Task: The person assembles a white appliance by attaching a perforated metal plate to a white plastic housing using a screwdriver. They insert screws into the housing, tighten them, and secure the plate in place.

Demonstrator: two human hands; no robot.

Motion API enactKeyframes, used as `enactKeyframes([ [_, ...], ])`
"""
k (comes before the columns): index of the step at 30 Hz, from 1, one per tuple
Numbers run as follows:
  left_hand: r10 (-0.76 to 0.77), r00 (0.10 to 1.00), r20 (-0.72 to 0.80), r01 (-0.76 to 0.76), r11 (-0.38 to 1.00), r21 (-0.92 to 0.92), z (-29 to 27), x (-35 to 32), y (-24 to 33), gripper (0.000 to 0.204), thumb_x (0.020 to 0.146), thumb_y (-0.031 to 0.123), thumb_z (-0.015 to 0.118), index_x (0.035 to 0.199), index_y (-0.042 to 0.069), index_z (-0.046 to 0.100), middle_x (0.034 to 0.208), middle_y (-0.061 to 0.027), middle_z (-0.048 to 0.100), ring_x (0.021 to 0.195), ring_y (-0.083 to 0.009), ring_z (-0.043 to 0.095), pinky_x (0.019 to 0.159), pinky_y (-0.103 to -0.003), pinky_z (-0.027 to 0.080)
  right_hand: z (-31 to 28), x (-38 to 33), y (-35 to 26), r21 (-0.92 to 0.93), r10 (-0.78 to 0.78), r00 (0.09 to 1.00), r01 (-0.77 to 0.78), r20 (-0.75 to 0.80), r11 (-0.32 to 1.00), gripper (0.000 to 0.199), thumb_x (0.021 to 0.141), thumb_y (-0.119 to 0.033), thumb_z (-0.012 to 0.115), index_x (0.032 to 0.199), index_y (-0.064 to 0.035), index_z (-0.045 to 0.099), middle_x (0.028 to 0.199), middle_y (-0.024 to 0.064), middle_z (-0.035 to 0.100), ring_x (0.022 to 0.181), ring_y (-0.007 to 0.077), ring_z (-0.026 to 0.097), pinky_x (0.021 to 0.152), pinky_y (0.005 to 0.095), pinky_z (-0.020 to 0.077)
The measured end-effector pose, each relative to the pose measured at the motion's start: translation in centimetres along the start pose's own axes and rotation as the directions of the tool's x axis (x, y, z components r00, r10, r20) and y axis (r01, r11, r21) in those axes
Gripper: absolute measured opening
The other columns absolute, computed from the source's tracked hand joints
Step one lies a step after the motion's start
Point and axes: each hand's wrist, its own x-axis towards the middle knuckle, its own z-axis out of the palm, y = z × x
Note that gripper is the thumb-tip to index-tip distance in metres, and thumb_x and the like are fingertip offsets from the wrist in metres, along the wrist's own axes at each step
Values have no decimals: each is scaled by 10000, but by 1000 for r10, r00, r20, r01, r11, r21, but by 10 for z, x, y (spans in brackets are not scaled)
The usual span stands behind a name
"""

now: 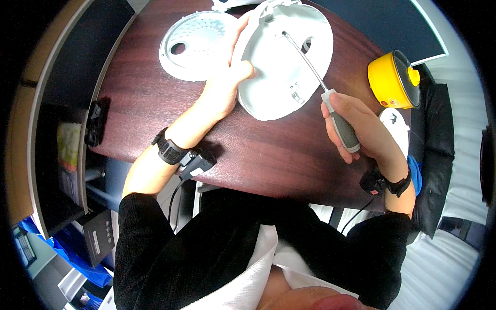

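Note:
A white oval plastic housing with a hollow inside stands tilted at the far middle of the table. My left hand grips its left edge, the thumb lying over the rim on the inner side. In my right hand is a screwdriver with a grey handle and a long metal shaft. Its tip reaches a small dark hole in the upper part of the housing. Left of the housing, partly behind my left hand, lies a round white perforated cover with one larger hole.
The table is dark reddish wood. At the right stands a yellow pot with a lidded top, and near my right wrist a white piece. A small black object lies by the shelf at the left.

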Motion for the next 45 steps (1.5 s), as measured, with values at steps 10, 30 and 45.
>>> enactKeyframes([
  [10, -70, 998, 1, 70, 997, 18, -6, -2, 2, 674, 711, 107, 514, 1364, 46, 360, 1123, -70, 502, 931, -110, 506, 741, -239, 459, -10, -1, -20, -121, 18, 1000, -21, -25, 992, 395, 947, -436, 389, 814, -74, 480, 484, 4, 479, 305, 101, 422, 285, 216, 288],
  [30, -81, 992, -93, 82, 997, 6, -8, 1, -3, 748, 645, 63, 542, 1362, 29, 332, 1179, -108, 446, 1070, -192, 453, 879, -317, 426, -1, 10, 2, 386, -139, 958, 33, 251, 922, 457, 990, -420, 200, 906, -47, 450, 514, 30, 502, 304, 107, 459, 273, 192, 361],
  [45, 122, 992, -32, -107, 945, 309, -12, 4, -2, 852, 604, 104, 541, 1405, 41, 257, 1307, -149, 366, 1198, -247, 378, 1001, -354, 323, 6, 26, 12, 801, -368, 778, -270, 508, 535, 461, 977, -451, 217, 982, -44, 433, 525, 42, 453, 261, 141, 340, 258, 255, 256],
])
